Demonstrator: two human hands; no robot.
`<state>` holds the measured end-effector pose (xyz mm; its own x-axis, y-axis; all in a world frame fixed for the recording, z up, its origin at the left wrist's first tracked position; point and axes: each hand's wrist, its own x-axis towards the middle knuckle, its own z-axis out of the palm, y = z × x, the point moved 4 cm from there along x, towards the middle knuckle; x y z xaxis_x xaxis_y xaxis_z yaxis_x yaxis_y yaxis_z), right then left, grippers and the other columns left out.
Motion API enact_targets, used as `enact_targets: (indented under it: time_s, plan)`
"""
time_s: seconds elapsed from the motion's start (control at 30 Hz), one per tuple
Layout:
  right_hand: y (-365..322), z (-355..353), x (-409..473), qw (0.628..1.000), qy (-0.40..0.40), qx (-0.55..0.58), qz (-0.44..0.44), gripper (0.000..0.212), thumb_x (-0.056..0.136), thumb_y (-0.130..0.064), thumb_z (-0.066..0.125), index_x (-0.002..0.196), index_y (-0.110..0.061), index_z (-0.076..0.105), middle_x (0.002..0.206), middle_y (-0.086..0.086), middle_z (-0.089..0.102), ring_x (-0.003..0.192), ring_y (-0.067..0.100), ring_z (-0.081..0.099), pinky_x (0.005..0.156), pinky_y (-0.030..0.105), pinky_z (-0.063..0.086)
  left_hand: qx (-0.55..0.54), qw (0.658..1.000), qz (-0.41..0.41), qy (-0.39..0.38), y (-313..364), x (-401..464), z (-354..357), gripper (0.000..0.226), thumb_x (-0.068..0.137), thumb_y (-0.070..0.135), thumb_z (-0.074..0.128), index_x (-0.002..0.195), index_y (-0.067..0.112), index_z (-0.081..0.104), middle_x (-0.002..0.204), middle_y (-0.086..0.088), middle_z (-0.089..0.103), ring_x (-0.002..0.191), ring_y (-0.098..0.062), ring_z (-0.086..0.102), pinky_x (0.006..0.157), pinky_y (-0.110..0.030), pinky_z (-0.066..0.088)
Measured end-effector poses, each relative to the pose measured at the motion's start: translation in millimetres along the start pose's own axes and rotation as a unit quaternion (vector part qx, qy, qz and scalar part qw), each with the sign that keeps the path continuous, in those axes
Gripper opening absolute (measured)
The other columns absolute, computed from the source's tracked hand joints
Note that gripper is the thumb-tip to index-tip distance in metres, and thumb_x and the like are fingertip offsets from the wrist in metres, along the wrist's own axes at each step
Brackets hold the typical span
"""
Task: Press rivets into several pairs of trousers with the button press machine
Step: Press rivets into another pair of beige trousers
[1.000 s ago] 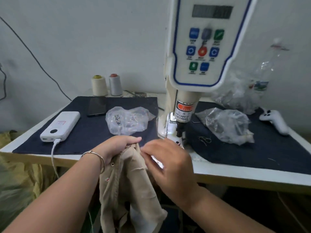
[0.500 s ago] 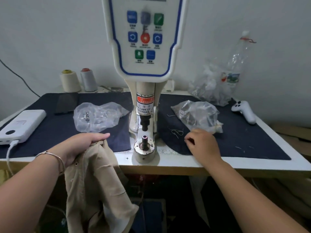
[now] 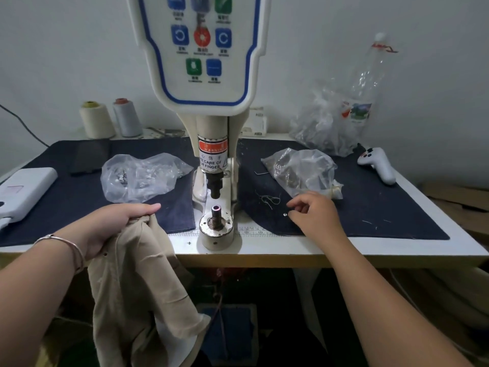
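The button press machine (image 3: 211,107) stands at the table's middle, its lower die post (image 3: 216,215) bare under the punch (image 3: 214,186). My left hand (image 3: 116,223) grips the top of beige trousers (image 3: 137,282), which hang over the table's front edge, left of the die. My right hand (image 3: 315,215) hovers over the dark cloth right of the die, fingers curled, fingertips just beside a small silver rivet (image 3: 285,214). A clear bag of rivets (image 3: 304,173) lies just behind that hand.
Another clear bag of metal parts (image 3: 140,178) lies left of the machine. A white power bank (image 3: 23,189), a dark phone (image 3: 91,156), two thread cones (image 3: 111,120), a white controller (image 3: 378,165), a plastic bottle (image 3: 365,83) and crumpled bags sit around the table (image 3: 317,250).
My right hand let go of the trousers and moved right onto the dark cloth near the rivet bag. My left hand kept hold of the trousers. The camera view shifted right.
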<state>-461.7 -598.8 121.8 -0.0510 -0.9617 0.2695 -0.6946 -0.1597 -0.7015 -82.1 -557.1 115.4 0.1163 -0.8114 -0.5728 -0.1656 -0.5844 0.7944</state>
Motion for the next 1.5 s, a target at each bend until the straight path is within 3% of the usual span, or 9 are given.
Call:
enact_targets:
  time_s: [0.23, 0.43, 0.5, 0.57, 0.67, 0.77, 0.87, 1.27, 1.5]
  plan:
    - [-3.0, 3.8, 0.8, 0.998, -0.02, -0.055, -0.032, 0.008, 0.076, -0.015, 0.08, 0.077, -0.019, 0.072, 0.079, -0.012, 0.051, 0.066, 0.002, 0.048, 0.06, 0.009, 0.033, -0.005, 1.0, 0.009, 0.001, 1.1, -1.6, 1.7, 0.053, 0.057, 0.048, 0.085, 0.084, 0.002, 0.076, 0.091, -0.025, 0.074, 0.076, -0.035, 0.071, 0.081, -0.044, 0.058]
    - [-4.8, 3.5, 0.5, 0.998, -0.021, -0.048, -0.033, 0.011, 0.082, -0.012, 0.075, 0.074, -0.019, 0.072, 0.081, -0.008, 0.056, 0.066, 0.003, 0.048, 0.061, 0.012, 0.034, -0.003, 1.0, 0.01, 0.008, 2.1, -1.9, 0.8, 0.059, 0.058, 0.048, 0.086, 0.093, 0.001, 0.076, 0.095, -0.025, 0.074, 0.085, -0.038, 0.073, 0.089, -0.048, 0.057]
    - [-11.2, 0.1, -3.1, 0.999, 0.004, 0.038, -0.019, 0.01, 0.082, -0.011, 0.075, 0.075, -0.018, 0.073, 0.08, -0.006, 0.062, 0.066, 0.003, 0.052, 0.064, 0.012, 0.039, 0.001, 1.0, 0.012, 0.01, 2.1, -1.2, -0.2, 0.061, 0.061, 0.049, 0.085, 0.099, 0.001, 0.075, 0.095, -0.024, 0.074, 0.089, -0.039, 0.073, 0.09, -0.049, 0.056]
    - [-30.6, -2.6, -10.3, 0.979, 0.014, 0.201, -0.008, 0.014, 0.082, -0.012, 0.075, 0.075, -0.024, 0.075, 0.077, -0.008, 0.07, 0.069, -0.001, 0.06, 0.066, 0.012, 0.045, 0.007, 1.0, 0.017, 0.009, 2.6, -0.7, -0.7, 0.061, 0.063, 0.049, 0.085, 0.099, 0.002, 0.074, 0.095, -0.023, 0.075, 0.089, -0.039, 0.073, 0.09, -0.049, 0.057]
    - [-75.7, 6.1, -18.4, 0.951, -0.044, 0.302, -0.05, 0.016, 0.08, -0.013, 0.077, 0.073, -0.028, 0.076, 0.075, -0.01, 0.073, 0.071, -0.001, 0.065, 0.066, 0.01, 0.049, 0.013, 1.0, 0.013, 0.006, 2.3, 0.1, -1.6, 0.06, 0.061, 0.051, 0.085, 0.095, 0.002, 0.075, 0.095, -0.023, 0.075, 0.087, -0.038, 0.073, 0.089, -0.048, 0.057]
    - [-104.9, 22.3, -22.2, 0.959, -0.095, 0.256, -0.074, 0.01, 0.079, -0.015, 0.077, 0.077, -0.025, 0.076, 0.079, -0.003, 0.073, 0.077, 0.013, 0.068, 0.074, 0.024, 0.054, 0.015, 1.0, 0.012, -0.001, 2.3, 0.5, -1.8, 0.058, 0.064, 0.052, 0.085, 0.095, 0.003, 0.075, 0.096, -0.023, 0.075, 0.089, -0.038, 0.073, 0.089, -0.048, 0.057]
    - [-112.3, 36.2, -23.9, 0.962, -0.135, 0.234, -0.05, 0.012, 0.08, -0.016, 0.077, 0.074, -0.026, 0.075, 0.066, -0.01, 0.069, 0.066, 0.009, 0.062, 0.071, 0.03, 0.053, 0.016, 1.0, 0.014, 0.003, 2.2, 1.2, -2.1, 0.057, 0.065, 0.052, 0.084, 0.095, 0.004, 0.075, 0.097, -0.023, 0.075, 0.093, -0.039, 0.072, 0.092, -0.051, 0.056]
    - [-123.6, 40.1, -20.0, 0.974, -0.141, 0.137, -0.114, 0.018, 0.08, -0.014, 0.077, 0.07, -0.023, 0.066, 0.066, -0.007, 0.051, 0.055, -0.001, 0.044, 0.057, 0.011, 0.038, 0.012, 1.0, 0.016, -0.003, 1.8, 1.3, -1.0, 0.052, 0.069, 0.05, 0.083, 0.092, 0.004, 0.077, 0.095, -0.022, 0.075, 0.086, -0.036, 0.074, 0.085, -0.045, 0.058]
    - [-120.6, 39.2, -20.2, 0.974, -0.135, 0.135, -0.118, 0.006, 0.078, -0.012, 0.077, 0.076, -0.017, 0.076, 0.07, 0.002, 0.058, 0.054, 0.0, 0.045, 0.056, 0.011, 0.038, 0.014, 1.0, 0.02, -0.003, 3.0, 1.1, -0.8, 0.052, 0.069, 0.05, 0.083, 0.094, 0.005, 0.076, 0.093, -0.02, 0.076, 0.085, -0.035, 0.074, 0.084, -0.045, 0.058]
